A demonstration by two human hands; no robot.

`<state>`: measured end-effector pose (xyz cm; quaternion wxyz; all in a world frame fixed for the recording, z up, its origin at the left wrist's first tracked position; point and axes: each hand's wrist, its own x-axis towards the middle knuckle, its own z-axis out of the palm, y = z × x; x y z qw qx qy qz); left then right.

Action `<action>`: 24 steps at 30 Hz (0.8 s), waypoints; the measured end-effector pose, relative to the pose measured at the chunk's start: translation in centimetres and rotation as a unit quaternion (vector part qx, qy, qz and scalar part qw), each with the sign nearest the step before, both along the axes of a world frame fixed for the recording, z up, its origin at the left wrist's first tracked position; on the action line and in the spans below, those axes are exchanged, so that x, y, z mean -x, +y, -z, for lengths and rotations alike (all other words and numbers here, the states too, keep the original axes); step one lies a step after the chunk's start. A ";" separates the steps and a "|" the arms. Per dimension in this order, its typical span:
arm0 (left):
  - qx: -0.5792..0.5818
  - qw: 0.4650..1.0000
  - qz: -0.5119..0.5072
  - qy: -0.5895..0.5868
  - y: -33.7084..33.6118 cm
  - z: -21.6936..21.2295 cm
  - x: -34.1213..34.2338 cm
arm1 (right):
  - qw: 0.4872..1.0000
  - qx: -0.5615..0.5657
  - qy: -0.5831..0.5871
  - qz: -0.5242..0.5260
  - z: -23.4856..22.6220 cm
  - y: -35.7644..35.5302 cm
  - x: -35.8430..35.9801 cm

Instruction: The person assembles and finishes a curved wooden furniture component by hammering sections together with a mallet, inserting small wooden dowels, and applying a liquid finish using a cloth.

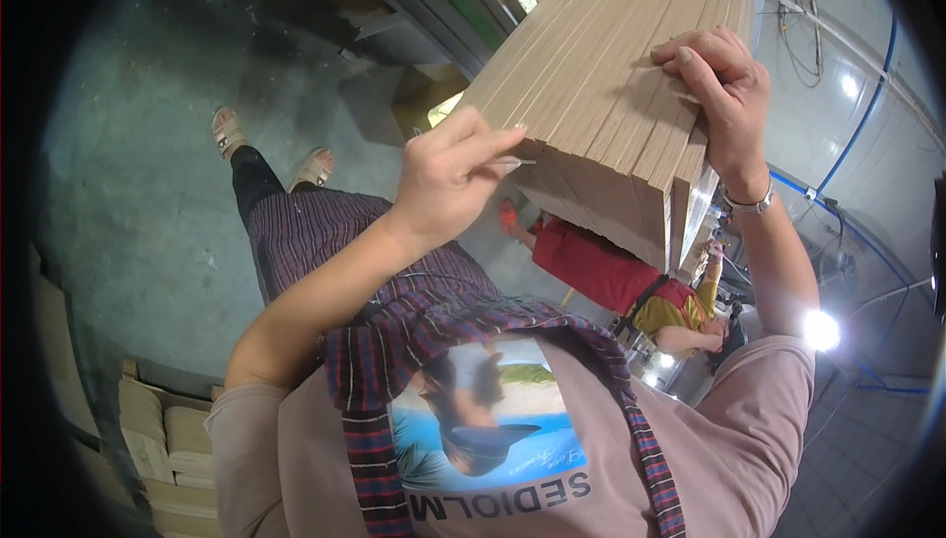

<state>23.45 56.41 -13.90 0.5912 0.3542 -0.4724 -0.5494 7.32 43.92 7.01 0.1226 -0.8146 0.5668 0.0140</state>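
A long stack of thin wood-grain boards (pixel 581 75), packed face to face, stretches away from me at the upper middle. My left hand (pixel 448 178) is closed at the near left corner of the stack. Between its fingers is a thin, pointed, silvery tool (pixel 519 162), its tip close to the boards' end; its exact kind is unclear. My right hand (pixel 727 95), with a metal watch (pixel 751 199) at the wrist, is curled over the right side of the stack. Its fingers and thumb are bent together by the board edges, and what they pinch, if anything, is hidden.
Beyond the near end of the boards is another person in a red apron (pixel 601 262). An open cardboard box (pixel 426 95) stands left of the stack. Pale bundles (pixel 182 439) are piled at the lower left. Blue cables (pixel 857 134) and a bright lamp (pixel 821 330) are at the right.
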 end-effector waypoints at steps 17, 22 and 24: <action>0.016 1.000 -0.007 0.000 -1.9 -0.3 -0.2 | 1.000 -0.002 -0.021 -0.002 0.2 -0.1 0.5; 0.047 0.998 0.019 0.023 -3.7 1.0 0.1 | 1.000 0.002 -0.009 -0.017 0.2 -0.2 0.4; 0.076 0.996 0.028 0.026 -3.9 1.2 0.0 | 1.000 0.002 -0.013 -0.015 0.2 -0.2 0.3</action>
